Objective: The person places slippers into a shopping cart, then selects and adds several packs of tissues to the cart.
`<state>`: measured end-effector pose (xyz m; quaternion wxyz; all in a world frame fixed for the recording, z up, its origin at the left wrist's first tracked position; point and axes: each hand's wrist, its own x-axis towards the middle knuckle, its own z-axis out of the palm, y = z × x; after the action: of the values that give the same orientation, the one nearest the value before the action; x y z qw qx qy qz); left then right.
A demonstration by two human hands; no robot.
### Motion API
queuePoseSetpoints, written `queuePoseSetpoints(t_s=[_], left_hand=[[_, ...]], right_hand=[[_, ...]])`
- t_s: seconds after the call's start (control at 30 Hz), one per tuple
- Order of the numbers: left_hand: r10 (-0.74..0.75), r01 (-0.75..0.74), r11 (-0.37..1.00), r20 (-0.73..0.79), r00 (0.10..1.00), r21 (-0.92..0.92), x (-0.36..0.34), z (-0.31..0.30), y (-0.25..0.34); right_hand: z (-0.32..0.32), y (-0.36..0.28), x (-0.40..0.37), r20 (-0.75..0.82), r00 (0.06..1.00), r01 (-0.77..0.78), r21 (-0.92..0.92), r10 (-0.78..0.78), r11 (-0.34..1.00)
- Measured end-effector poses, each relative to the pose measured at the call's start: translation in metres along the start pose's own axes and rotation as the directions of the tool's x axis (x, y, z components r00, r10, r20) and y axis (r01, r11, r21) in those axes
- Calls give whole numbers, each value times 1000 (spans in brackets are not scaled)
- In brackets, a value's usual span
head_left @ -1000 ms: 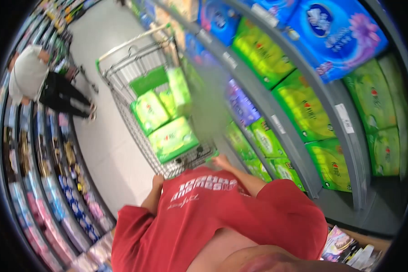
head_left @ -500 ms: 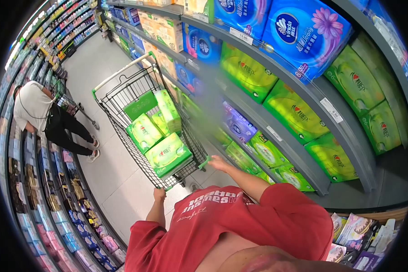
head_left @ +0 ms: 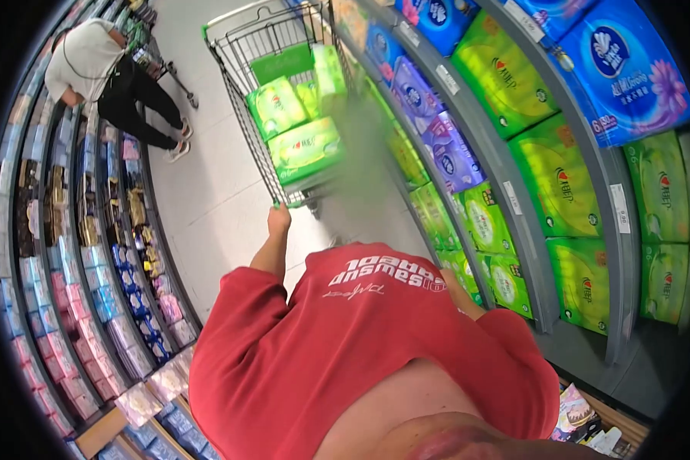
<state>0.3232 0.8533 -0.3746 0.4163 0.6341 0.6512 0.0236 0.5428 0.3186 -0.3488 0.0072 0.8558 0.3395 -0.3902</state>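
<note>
My left hand (head_left: 280,219) is closed on the near rim of a wire shopping cart (head_left: 262,157), at its left corner. My right forearm (head_left: 461,293) is down beside my red shirt, and the hand itself is hidden. In the cart lie several green tissue packs: one large pack (head_left: 305,150) at the near end, another (head_left: 276,107) behind it, and one standing upright (head_left: 328,70) at the right. A green panel (head_left: 282,64) is at the cart's far part. A blurred patch covers the cart's right side.
Shelves at my right hold green tissue packs (head_left: 556,176), purple packs (head_left: 451,153) and blue packs (head_left: 617,69). A person in a white top (head_left: 88,61) leans toward the left shelves, beside another cart (head_left: 149,57). Tiled floor (head_left: 207,176) runs between.
My right hand has come off the cart's rim and dropped out of sight near my side. The cart sits higher in view, while my left hand still holds it.
</note>
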Motion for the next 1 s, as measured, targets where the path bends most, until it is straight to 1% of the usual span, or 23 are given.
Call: queuePoseSetpoints(t_s=[0.07, 0.13, 0.2, 0.23, 0.27, 0.33, 0.37, 0.4, 0.43, 0.47, 0.5, 0.53, 0.6, 0.63, 0.7, 0.73, 0.8, 0.83, 0.87, 0.9, 0.93, 0.97, 1.0], left_hand=[[7, -7, 1000, -10, 1000, 15, 2, 1, -8], [-10, 34, 986, 148, 989, -161, -20, -1, 10], [5, 45, 981, 254, 967, -190, -52, 3, 20], [44, -1, 992, 333, 942, -128, -62, 9, 18], [81, -56, 996, 413, 907, -72, -67, 15, 13], [208, -282, 958, 552, 808, 50, -69, 28, 4], [265, -372, 924, 558, 786, 86, -73, 31, 2], [258, -371, 924, 566, 783, 92, -74, 32, 2], [258, -367, 927, 581, 772, 75, -71, 34, 3], [262, -366, 929, 595, 760, 57, -66, 36, 7], [269, -366, 930, 608, 747, 37, -60, 37, 13], [316, -413, 910, 590, 743, 33, -53, 36, 19], [396, -508, 859, 552, 734, 60, -36, 38, 38], [418, -520, 854, 575, 703, 16, -27, 38, 51], [442, -523, 850, 635, 633, -71, -25, 36, 101], [433, -504, 858, 670, 603, -100, -40, 24, 141], [496, -519, 833, 676, 546, -193, -56, 25, 205], [501, -568, 805, 710, 495, -172, -69, 26, 244], [525, -601, 777, 721, 452, -188, -79, 31, 279], [660, -685, 665, 665, 349, -300, -88, 38, 313], [771, -742, 538, 590, 240, -400, -100, 43, 346], [782, -786, 483, 594, 189, -386, -124, 37, 387], [791, -826, 424, 596, 138, -372, -153, 32, 428]], right_hand=[[18, 8, 3, 30, 999, 38, -102, -35, 994], [33, 17, 17, 48, 996, 77, -202, -69, 976], [45, 18, 23, 72, 992, 116, -293, -100, 949], [43, 10, 25, 83, 992, 117, -284, -97, 952], [34, -1, 30, -17, 991, 125, -153, -129, 980], [11, -24, 42, -229, 964, 165, 109, -137, 980], [2, -38, 45, -289, 955, 152, 289, -66, 945], [-7, -52, 47, -333, 943, 147, 458, 16, 877], [-16, -65, 48, -324, 946, 137, 466, 24, 874], [-27, -77, 51, -226, 960, 31, 674, 166, 738], [-38, -86, 54, -99, 955, -75, 832, 280, 550], [-49, -94, 53, -97, 952, -80, 836, 289, 542], [-71, -99, 56, -194, 927, -16, 833, 321, 553], [-78, -101, 57, -219, 908, -9, 844, 359, 536], [-96, -93, 61, -441, 832, 167, 778, 337, 606], [-116, -93, 56, -477, 786, 174, 781, 393, 600], [-174, -109, 28, -529, 728, 196, 771, 437, 606], [-200, -110, 14, -548, 687, 203, 775, 477, 598], [-231, -112, -1, -627, 625, 293, 741, 466, 604], [-262, -114, -17, -697, 560, 376, 695, 447, 613], [-291, -117, -34, -754, 465, 453, 652, 463, 608], [-322, -120, -53, -801, 366, 526, 598, 473, 605], [-354, -126, -78, -828, 292, 527, 557, 478, 642]])
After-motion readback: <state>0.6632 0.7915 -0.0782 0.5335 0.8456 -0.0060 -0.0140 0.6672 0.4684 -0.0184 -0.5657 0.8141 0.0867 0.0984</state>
